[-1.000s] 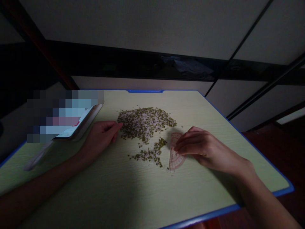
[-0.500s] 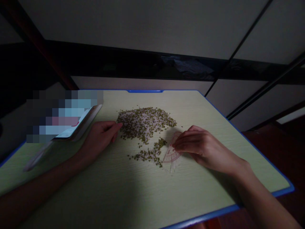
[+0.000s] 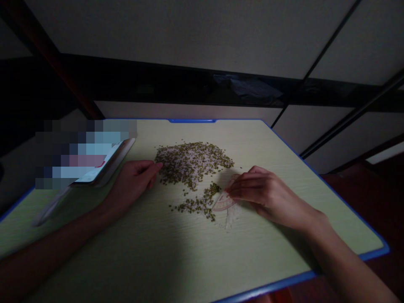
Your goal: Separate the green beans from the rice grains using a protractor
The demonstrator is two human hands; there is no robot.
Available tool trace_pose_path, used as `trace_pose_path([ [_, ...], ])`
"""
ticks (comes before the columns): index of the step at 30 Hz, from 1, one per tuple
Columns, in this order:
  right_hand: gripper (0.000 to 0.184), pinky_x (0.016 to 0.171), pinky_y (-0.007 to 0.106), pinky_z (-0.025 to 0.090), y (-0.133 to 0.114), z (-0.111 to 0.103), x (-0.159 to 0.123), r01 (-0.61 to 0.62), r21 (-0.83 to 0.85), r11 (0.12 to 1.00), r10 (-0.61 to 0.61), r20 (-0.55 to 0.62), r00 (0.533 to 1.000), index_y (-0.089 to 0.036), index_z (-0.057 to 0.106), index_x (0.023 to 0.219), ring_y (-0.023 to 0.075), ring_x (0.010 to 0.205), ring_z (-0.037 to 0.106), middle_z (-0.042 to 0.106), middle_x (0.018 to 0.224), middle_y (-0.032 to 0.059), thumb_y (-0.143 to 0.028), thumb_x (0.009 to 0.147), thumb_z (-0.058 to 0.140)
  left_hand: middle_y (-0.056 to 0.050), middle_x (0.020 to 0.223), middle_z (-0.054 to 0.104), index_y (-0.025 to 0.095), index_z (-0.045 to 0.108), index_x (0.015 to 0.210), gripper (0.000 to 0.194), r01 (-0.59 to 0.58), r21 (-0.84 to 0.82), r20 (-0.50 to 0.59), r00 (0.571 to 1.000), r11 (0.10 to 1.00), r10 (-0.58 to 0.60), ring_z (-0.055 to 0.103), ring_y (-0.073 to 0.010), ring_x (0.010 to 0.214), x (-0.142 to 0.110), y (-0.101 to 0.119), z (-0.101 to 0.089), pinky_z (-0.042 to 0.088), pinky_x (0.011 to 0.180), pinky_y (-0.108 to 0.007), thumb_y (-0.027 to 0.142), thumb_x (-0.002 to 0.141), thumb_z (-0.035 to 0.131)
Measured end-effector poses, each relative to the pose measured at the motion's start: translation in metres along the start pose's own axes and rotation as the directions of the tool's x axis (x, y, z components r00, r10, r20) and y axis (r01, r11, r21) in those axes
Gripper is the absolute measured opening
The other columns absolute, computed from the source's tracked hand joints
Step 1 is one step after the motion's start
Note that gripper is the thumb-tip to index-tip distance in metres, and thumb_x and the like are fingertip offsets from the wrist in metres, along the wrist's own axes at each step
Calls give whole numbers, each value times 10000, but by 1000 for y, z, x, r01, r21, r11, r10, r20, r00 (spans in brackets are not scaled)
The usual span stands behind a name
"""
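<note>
The right hand (image 3: 268, 191) grips a clear protractor (image 3: 224, 201) with red markings, its fingertips bunched on the upper part and the palm facing down. Over the last second the protractor has turned: its lower corner has swung away from the right hand, leftward, so the straight edge now slants beside the small patch of green beans (image 3: 197, 205) to the left of the fingers. White grains (image 3: 232, 215) now show just below the right fingertips, where the protractor lay a second ago. In effect, the edge sits close against the beans on its left while these white grains are left on its other side, apart from the patch.

The left hand (image 3: 134, 179) has hardly moved. Its fingers are curled in, and its thumb reaches the near left edge of the big mixed pile (image 3: 192, 162); whether it pinches a bean cannot be told. That pile, beans and white grains together, lies between the hands and slightly beyond them, looking unchanged. A phone (image 3: 90, 174) rests on the table (image 3: 142, 252) beyond the left wrist.
</note>
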State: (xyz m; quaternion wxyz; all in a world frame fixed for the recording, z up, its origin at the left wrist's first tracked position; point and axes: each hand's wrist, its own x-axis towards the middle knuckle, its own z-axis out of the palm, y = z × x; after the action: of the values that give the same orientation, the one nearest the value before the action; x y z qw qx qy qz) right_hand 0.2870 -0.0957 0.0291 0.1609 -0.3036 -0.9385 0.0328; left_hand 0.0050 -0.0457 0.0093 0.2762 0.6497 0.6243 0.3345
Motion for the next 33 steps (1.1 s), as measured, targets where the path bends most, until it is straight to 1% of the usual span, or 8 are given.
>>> trace_pose_path([
  [3, 244, 785, 352, 406, -1, 0, 1, 33, -4, 999, -33, 4, 999, -154, 662, 964, 198, 910, 619, 711, 902, 61, -66, 845, 467, 72, 351, 364, 213, 389, 374, 404, -5, 1, 5, 1000, 1000, 5, 351, -81, 377, 0, -1, 0, 274, 443, -228, 428, 711, 450],
  [9, 212, 790, 350, 404, -2, 0, 2, 66, 14, 998, -66, 3, 998, -132, 663, 954, 197, 922, 620, 713, 931, 60, -80, 856, 482, 78, 342, 343, 217, 388, 371, 411, -19, 15, -6, 1000, 1000, 19, 330, -79, 363, 0, -3, 0, 265, 430, -225, 436, 714, 450],
  [15, 224, 781, 357, 398, 0, -2, 1, 30, 30, 999, -32, 37, 999, -143, 667, 914, 192, 917, 623, 714, 912, 53, -57, 854, 469, 77, 335, 351, 217, 391, 367, 405, -18, 4, -5, 1000, 1000, 18, 336, -76, 355, 1, 0, 1, 266, 423, -224, 429, 706, 454],
  [19, 239, 775, 355, 399, 0, -3, 1, 23, 48, 999, -24, 27, 999, -156, 669, 882, 182, 910, 627, 711, 930, 45, -50, 854, 457, 76, 331, 350, 215, 386, 364, 410, -4, 3, 2, 1000, 1000, 4, 332, -74, 351, 1, -1, 1, 267, 421, -224, 435, 705, 449],
  [23, 238, 764, 349, 408, 0, -5, 0, 18, 42, 999, -19, 24, 1000, -154, 673, 866, 184, 888, 631, 711, 874, 47, -37, 837, 468, 76, 338, 358, 214, 393, 372, 407, -13, -2, -6, 1000, 1000, 13, 337, -75, 357, 1, -4, 1, 272, 426, -224, 436, 707, 454],
  [33, 233, 802, 358, 410, 0, -5, -2, 67, 57, 996, -68, 14, 998, -150, 669, 894, 192, 926, 624, 715, 909, 57, -32, 821, 481, 73, 340, 353, 216, 389, 366, 409, -12, 10, -11, 1000, 1000, 12, 338, -78, 358, 0, 0, 0, 268, 420, -223, 436, 706, 449],
])
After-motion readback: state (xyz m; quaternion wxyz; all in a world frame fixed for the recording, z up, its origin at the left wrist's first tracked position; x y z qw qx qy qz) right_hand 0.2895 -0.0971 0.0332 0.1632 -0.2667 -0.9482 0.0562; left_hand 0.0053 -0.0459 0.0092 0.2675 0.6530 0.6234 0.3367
